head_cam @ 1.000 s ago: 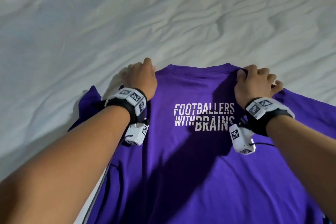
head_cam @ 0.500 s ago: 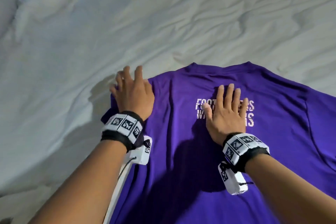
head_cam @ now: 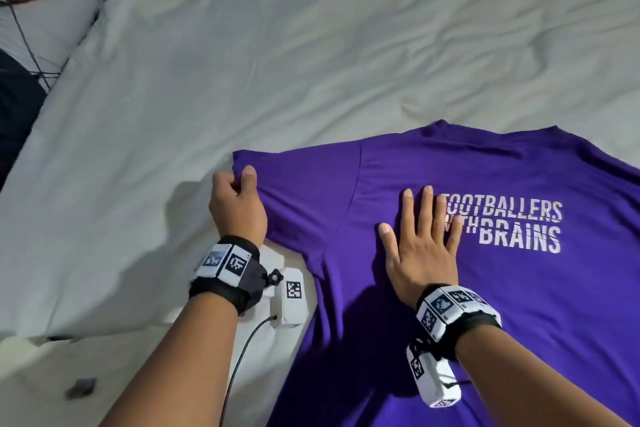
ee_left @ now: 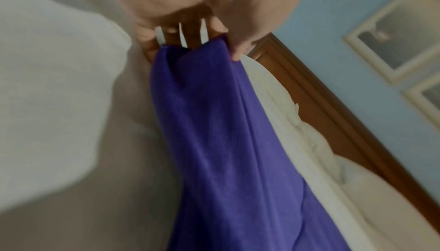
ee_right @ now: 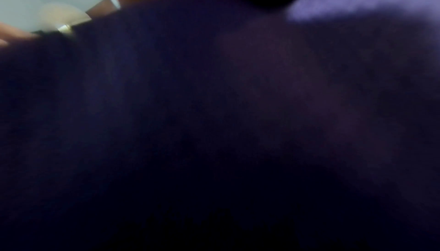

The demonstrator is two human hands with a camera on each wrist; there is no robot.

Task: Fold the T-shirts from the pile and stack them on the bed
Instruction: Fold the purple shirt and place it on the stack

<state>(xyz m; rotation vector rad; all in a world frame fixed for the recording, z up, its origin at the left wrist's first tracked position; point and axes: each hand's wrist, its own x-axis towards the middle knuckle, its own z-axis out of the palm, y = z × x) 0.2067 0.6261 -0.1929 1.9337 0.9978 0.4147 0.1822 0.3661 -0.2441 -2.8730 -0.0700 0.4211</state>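
Now your left hand (head_cam: 239, 208) pinches the purple T-shirt (head_cam: 485, 305) sleeve edge (ee_left: 190, 52) with curled fingers (ee_left: 238, 53); right hand (head_cam: 420, 250) presses flat, fingers straight, on the shirt beside the print, atop the bed (head_cam: 311, 45).

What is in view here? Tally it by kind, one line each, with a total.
Purple T-shirt: 1
White bed sheet: 1
Hands: 2, the left hand pinches the sleeve edge, the right hand presses flat on the shirt
Total: 4
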